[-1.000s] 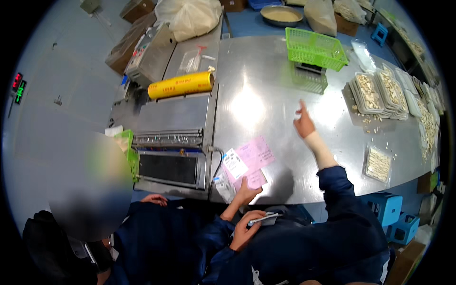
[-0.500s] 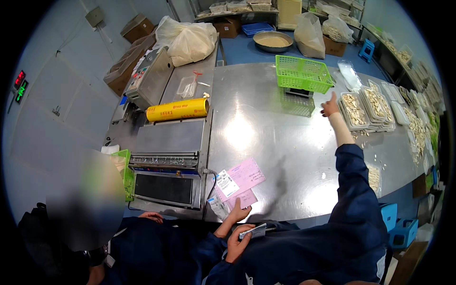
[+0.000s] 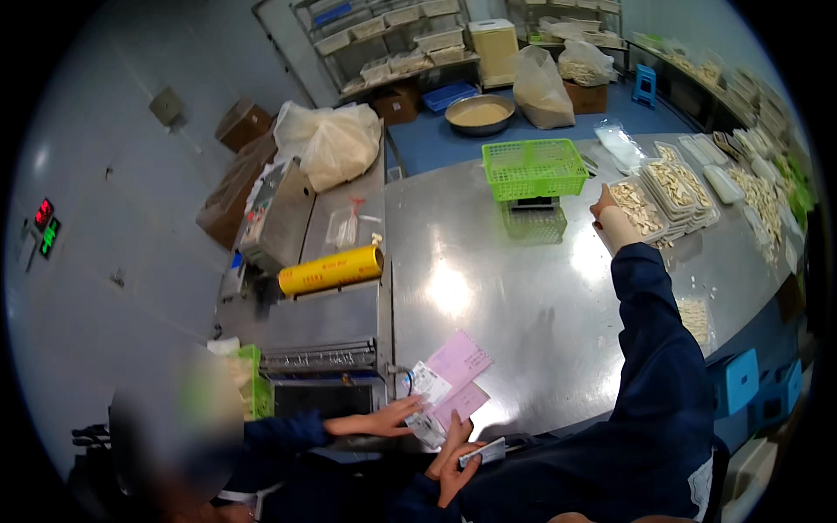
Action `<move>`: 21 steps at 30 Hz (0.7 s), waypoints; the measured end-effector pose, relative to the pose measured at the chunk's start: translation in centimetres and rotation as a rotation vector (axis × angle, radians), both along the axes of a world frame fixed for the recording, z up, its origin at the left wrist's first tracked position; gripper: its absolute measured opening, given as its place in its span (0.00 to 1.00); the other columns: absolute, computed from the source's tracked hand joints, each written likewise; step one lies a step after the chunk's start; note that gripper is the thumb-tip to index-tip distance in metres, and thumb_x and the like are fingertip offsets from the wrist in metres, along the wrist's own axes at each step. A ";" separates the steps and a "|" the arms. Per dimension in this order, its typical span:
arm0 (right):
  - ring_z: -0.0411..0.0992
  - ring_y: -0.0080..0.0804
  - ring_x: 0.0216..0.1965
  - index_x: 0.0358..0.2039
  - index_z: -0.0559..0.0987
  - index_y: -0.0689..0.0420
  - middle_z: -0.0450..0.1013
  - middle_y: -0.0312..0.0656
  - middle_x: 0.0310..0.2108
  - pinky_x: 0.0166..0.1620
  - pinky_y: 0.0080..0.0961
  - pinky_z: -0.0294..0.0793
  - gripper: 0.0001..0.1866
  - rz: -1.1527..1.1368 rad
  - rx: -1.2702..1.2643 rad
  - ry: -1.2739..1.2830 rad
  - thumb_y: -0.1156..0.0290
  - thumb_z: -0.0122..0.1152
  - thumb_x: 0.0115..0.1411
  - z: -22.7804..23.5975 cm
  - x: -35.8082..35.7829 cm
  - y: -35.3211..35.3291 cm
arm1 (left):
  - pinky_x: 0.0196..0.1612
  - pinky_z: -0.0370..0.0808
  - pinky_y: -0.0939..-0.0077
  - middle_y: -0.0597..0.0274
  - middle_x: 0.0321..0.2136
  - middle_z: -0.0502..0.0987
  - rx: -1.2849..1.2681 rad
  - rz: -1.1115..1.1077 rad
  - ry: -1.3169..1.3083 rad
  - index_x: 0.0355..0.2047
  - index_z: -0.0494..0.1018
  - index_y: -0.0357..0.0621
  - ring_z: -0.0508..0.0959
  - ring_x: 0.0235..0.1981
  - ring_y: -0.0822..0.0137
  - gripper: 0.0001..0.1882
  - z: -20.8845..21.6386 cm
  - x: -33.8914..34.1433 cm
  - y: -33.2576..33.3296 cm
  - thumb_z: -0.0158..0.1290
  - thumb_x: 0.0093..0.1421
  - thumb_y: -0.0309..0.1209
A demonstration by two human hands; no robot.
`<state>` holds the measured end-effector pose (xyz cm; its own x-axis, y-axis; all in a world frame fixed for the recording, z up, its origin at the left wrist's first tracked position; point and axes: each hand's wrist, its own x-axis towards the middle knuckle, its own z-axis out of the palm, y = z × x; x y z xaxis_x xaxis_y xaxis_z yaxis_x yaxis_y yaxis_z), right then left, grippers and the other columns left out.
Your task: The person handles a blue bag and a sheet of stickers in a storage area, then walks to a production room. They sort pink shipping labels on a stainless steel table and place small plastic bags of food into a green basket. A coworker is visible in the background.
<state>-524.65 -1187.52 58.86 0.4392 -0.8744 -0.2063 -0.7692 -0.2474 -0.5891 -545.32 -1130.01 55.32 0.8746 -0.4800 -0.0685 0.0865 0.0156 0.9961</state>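
Note:
At the lower middle, close to my body, my left hand point(image 3: 455, 481) is closed round a small flat pale thing point(image 3: 485, 451), its exact kind unclear. My right arm reaches far out over the steel table point(image 3: 540, 296). At its end my right hand point(image 3: 603, 207) has a finger stretched out and seems to hold nothing. It is beside the near-left edge of a clear tray of pale sliced pieces point(image 3: 635, 211); I cannot tell whether it touches. Left of it stands a green plastic basket point(image 3: 535, 170) on a small dark device point(image 3: 534, 204).
A co-worker at the left has one hand point(image 3: 384, 419) and another hand point(image 3: 457, 433) at pink and white slips point(image 3: 459, 359). A yellow film roll point(image 3: 331, 271) lies by a wrapping machine point(image 3: 323, 324). Stacked trays point(image 3: 684, 196) and loose slices point(image 3: 758, 209) occupy the right.
The view has shifted, so the table sits lower. My right hand now appears closer to the tray's edge. The co-worker's one hand has come forward to the slips; my left hand keeps its hold.

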 end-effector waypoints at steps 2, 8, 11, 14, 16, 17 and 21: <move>0.62 0.50 0.52 0.61 0.41 0.45 0.60 0.58 0.52 0.52 0.39 0.64 0.44 0.074 -0.074 0.105 0.72 0.53 0.47 0.5 3.7 0.3 | 0.47 0.63 0.77 0.54 0.39 0.72 -0.019 0.057 -0.066 0.36 0.69 0.36 0.70 0.43 0.67 0.07 -1.3 -0.6 0.8 0.46 0.56 0.20; 0.71 0.47 0.31 0.61 0.35 0.44 0.69 0.59 0.39 0.30 0.39 0.71 0.46 0.007 -0.026 0.019 0.71 0.53 0.50 -3.7 2.5 -4.6 | 0.46 0.64 0.79 0.56 0.37 0.74 0.062 0.037 0.022 0.35 0.70 0.36 0.71 0.41 0.69 0.07 -1.2 0.1 1.3 0.48 0.55 0.20; 0.72 0.48 0.24 0.61 0.33 0.42 0.70 0.57 0.36 0.24 0.40 0.72 0.47 0.166 -0.008 -0.042 0.76 0.52 0.49 -4.8 3.5 -2.5 | 0.44 0.65 0.82 0.59 0.36 0.75 0.083 0.046 -0.017 0.36 0.70 0.35 0.71 0.41 0.71 0.07 -1.1 0.0 1.0 0.49 0.55 0.21; 0.71 0.48 0.30 0.61 0.36 0.41 0.69 0.58 0.40 0.31 0.38 0.71 0.47 0.362 -0.324 -0.114 0.75 0.54 0.48 -5.3 3.0 -3.6 | 0.45 0.65 0.82 0.59 0.38 0.74 0.030 -0.045 -0.025 0.36 0.70 0.35 0.71 0.41 0.70 0.07 0.5 0.3 -0.1 0.48 0.56 0.22; 0.70 0.49 0.39 0.61 0.39 0.42 0.68 0.57 0.43 0.40 0.37 0.70 0.46 0.616 -0.379 -0.189 0.76 0.53 0.47 -3.1 7.9 2.8 | 0.46 0.64 0.80 0.58 0.39 0.73 0.046 -0.008 -0.053 0.36 0.70 0.35 0.70 0.42 0.70 0.07 0.8 0.6 -0.5 0.48 0.57 0.22; 0.69 0.49 0.41 0.61 0.42 0.44 0.67 0.57 0.44 0.41 0.36 0.70 0.44 0.717 -0.228 -0.192 0.77 0.52 0.47 0.8 10.6 9.5 | 0.46 0.63 0.79 0.57 0.39 0.73 0.078 0.018 -0.057 0.35 0.71 0.35 0.70 0.42 0.70 0.06 0.8 0.4 -0.5 0.47 0.57 0.21; 0.71 0.48 0.40 0.61 0.46 0.46 0.68 0.58 0.42 0.41 0.37 0.70 0.41 0.922 -0.163 -0.070 0.79 0.50 0.47 12.6 12.6 22.8 | 0.48 0.62 0.78 0.56 0.42 0.71 -0.131 -0.033 0.088 0.37 0.69 0.36 0.69 0.44 0.67 0.07 -2.2 -0.1 0.3 0.45 0.57 0.20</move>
<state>-512.07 -1164.72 71.48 0.9799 -0.1908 -0.0586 -0.1925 -0.8253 -0.5309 -545.47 -1129.70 53.10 0.8518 -0.5179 -0.0787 0.1756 0.1408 0.9743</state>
